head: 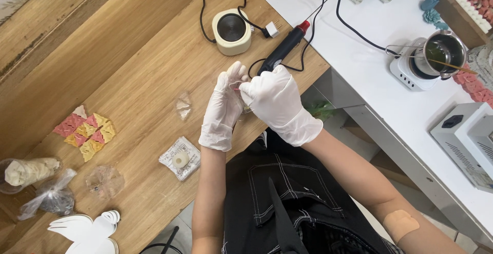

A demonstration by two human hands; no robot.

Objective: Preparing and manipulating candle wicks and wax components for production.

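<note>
Both my hands wear white gloves and meet above the front edge of the wooden table (144, 74). My left hand (223, 107) cups a small clear glass item, mostly hidden behind the fingers. My right hand (275, 97) pinches something thin and reddish at the left fingertips; what it is I cannot tell. Just beyond my hands lies a black glue gun (281, 52) with a red tip.
A small cream hot plate (231, 31) with a black cord stands at the back. Pink and yellow wax shapes (86, 132), plastic bags (51, 197), a wick packet (180, 158) and a white bird cutout (87, 231) lie left. The white counter (370, 28) holds a metal pot (441, 52) on a warmer.
</note>
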